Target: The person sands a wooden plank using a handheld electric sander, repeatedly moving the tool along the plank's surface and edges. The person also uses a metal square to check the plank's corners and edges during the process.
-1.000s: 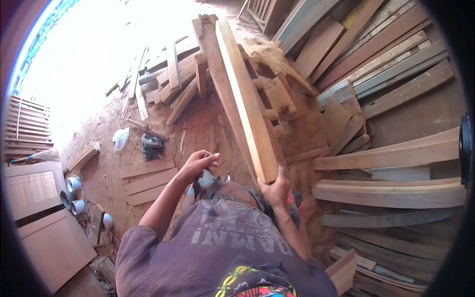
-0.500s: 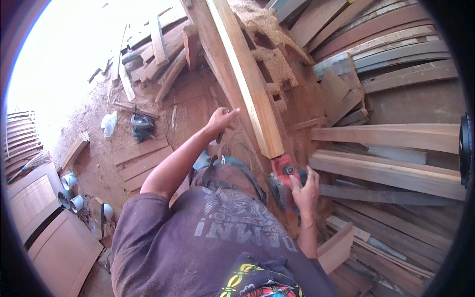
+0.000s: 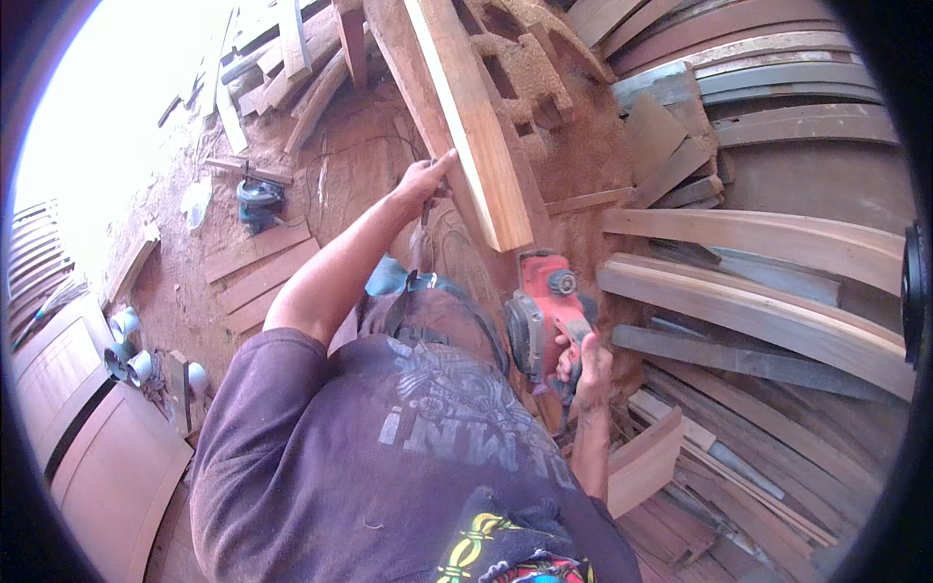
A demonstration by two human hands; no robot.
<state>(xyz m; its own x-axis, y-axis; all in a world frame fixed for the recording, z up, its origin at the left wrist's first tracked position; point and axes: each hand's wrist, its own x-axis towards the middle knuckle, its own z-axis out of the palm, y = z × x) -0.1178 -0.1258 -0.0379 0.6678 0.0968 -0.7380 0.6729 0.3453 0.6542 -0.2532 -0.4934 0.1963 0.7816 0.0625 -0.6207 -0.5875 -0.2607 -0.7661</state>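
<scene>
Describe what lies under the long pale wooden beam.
Brown wood shows lower down along the pale beam's left edge; whatever lies directly under it is covered.

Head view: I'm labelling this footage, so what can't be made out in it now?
In the head view:
Beam: far end, cut off by the top edge.
Planer: underside, hidden by its own body.
Right hand: fingers, partly covered by the planer.
Left hand: palm, hidden by the hand itself.
Upper-left background: lost in glare.
</scene>
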